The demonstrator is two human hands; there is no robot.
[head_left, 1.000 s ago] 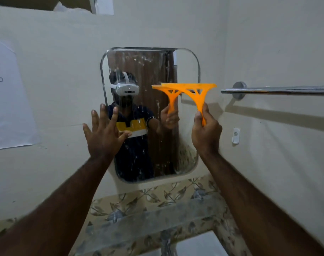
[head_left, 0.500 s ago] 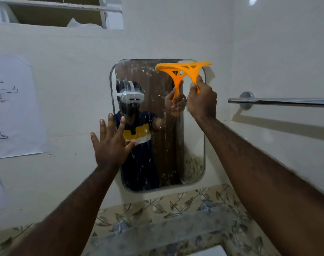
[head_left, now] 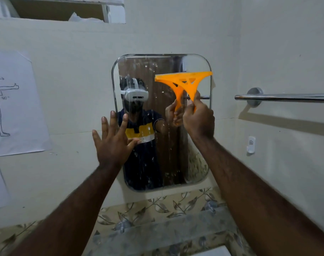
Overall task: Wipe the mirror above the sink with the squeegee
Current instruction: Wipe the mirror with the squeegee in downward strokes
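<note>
Cream bathroom wall, patterned tile band below, sink edge barely in view at the bottom. Right hand (head_left: pixel 198 119) clenched on the handle of the orange squeegee (head_left: pixel 184 81), blade edge up, slightly tilted, lying across the upper right part of the mirror (head_left: pixel 139 67); whether the blade touches the glass I cannot tell. Left hand (head_left: pixel 114 143) empty, fingers spread, palm flat at the mirror's left edge, apparently bracing. Glass shows droplets and streaks through the middle and lower parts. Towel bar (head_left: pixel 286 97) close on the right; paper sheet (head_left: pixel 15 108) taped well to the left. Judgement: press the blade level, pull straight down in one even stroke, overlap passes leftward, keep the elbow clear of the bar.
</note>
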